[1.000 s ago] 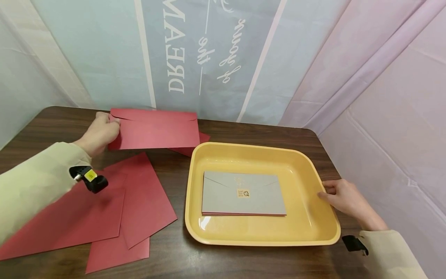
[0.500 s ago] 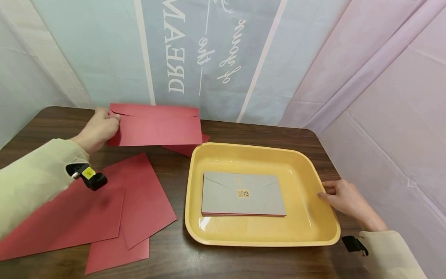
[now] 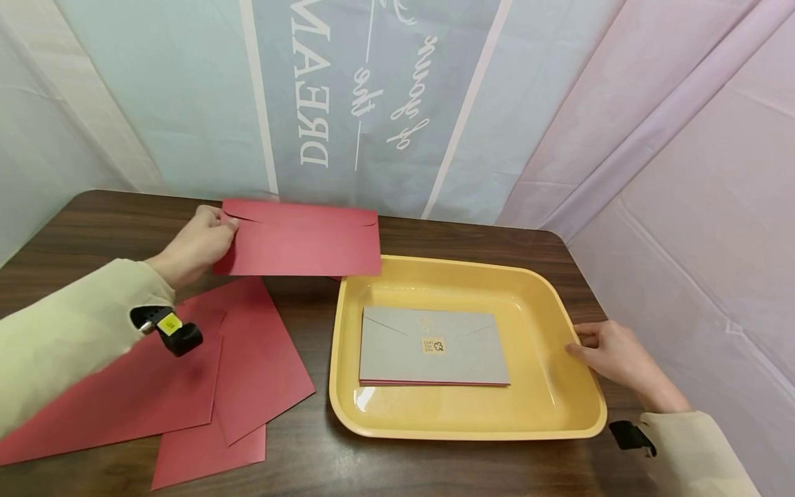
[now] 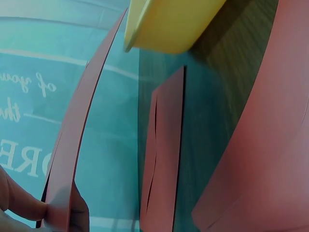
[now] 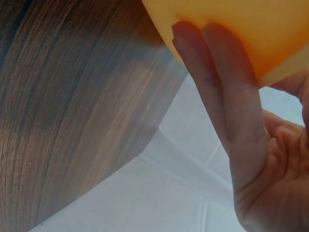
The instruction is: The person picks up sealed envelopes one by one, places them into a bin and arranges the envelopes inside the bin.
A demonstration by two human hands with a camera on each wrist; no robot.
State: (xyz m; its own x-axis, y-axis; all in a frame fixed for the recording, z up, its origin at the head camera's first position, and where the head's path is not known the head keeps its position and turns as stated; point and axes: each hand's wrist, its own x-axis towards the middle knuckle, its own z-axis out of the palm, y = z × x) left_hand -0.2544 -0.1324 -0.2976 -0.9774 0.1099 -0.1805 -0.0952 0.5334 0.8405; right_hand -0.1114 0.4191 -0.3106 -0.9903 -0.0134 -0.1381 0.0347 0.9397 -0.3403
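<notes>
In the head view my left hand (image 3: 201, 243) pinches the left end of a red envelope (image 3: 304, 238), thumb on the near face. The envelope is raised off the table, and its right end overlaps the far left corner of the yellow tray (image 3: 546, 386). Inside the tray lies a grey envelope (image 3: 397, 355) with a "just for you" sticker, atop something with red edges. My right hand (image 3: 621, 355) grips the tray's right rim. The right wrist view shows fingers (image 5: 236, 87) against the tray's outer wall. A second red envelope (image 4: 166, 140) lies below the raised one.
Several red envelopes (image 3: 261, 373) overlap on the left of the dark wooden table (image 3: 298, 462). A pale blue cloth (image 3: 348, 103) with mirrored lettering hangs behind the table. White fabric (image 3: 702, 228) borders the right side.
My left hand lifted the red envelope slightly, then carried it to the right and a little nearer, over the tray's far left corner. The right hand and the tray stayed put.
</notes>
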